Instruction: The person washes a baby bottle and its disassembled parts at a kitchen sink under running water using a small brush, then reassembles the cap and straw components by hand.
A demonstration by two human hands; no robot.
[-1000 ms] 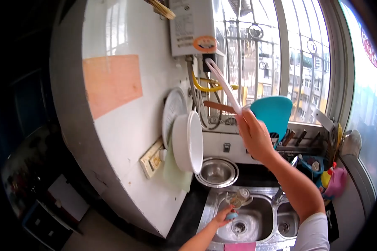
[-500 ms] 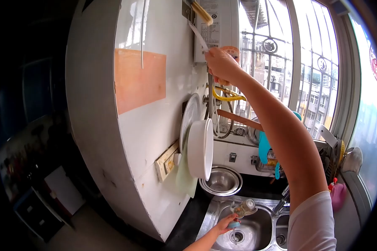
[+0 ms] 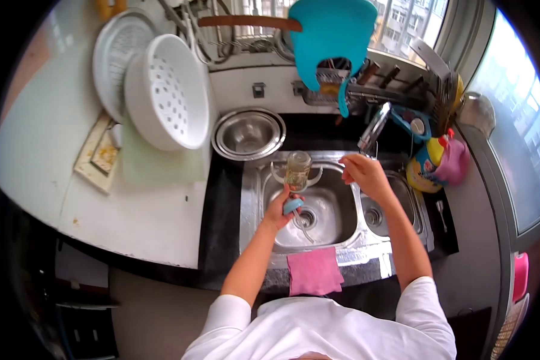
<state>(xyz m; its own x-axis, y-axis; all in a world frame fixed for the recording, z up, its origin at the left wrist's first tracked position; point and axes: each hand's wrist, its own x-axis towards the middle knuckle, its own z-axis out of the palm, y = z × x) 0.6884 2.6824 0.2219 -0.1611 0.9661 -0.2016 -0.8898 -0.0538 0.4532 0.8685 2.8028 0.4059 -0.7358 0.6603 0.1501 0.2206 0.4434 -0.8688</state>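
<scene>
Over the larger sink basin, my left hand is closed round a clear bottle with two pale side handles, together with a light blue cap that has a thin straw hanging from it. My right hand is raised over the divider between the two basins, its fingers curled together. Whether anything small is between those fingers cannot be made out. A pink cloth lies over the sink's front edge, below my hands.
Nested steel bowls stand behind left. A white colander hangs on the left wall. Behind the sink are a faucet and a hanging teal board. A yellow bottle and pink container stand at the right.
My right hand has come down from beside the wall heater to the sink, and the white strip it held is no longer seen in it. The view has tilted down. My left hand still holds the bottle.
</scene>
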